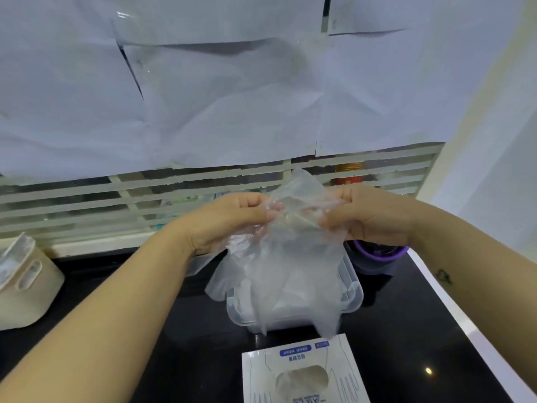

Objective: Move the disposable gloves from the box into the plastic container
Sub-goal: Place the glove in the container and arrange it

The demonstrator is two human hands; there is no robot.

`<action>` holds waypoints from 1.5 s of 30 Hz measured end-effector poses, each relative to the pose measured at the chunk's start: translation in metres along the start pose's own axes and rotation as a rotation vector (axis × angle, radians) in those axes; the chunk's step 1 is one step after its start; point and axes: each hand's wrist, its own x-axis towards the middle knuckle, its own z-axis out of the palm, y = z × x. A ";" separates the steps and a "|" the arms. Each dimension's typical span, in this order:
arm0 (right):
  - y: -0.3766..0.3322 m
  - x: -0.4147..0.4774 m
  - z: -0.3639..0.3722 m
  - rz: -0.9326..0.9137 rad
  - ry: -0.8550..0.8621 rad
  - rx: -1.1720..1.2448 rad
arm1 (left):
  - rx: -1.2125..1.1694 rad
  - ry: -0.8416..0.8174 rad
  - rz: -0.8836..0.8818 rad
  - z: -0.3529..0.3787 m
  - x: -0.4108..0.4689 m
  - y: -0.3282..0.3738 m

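A bunch of clear disposable gloves point(290, 257) hangs between my hands above the clear plastic container point(353, 298), which sits on the black counter. My left hand point(229, 221) grips the bunch at its upper left. My right hand point(366, 215) pinches it at the upper right. The gloves' lower ends drape into and over the container's front rim. The white glove box point(302, 370) lies flat at the bottom centre, its oval opening showing more gloves inside.
A beige bin point(26, 283) stands at the left on the black counter point(406, 330). A purple-rimmed dark pot point(377, 255) sits behind the container at the right. A slatted white rail runs along the back, under paper sheets.
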 end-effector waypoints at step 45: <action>0.112 0.085 0.031 0.020 0.307 -1.337 | 0.981 -0.188 -0.230 0.044 0.090 -0.143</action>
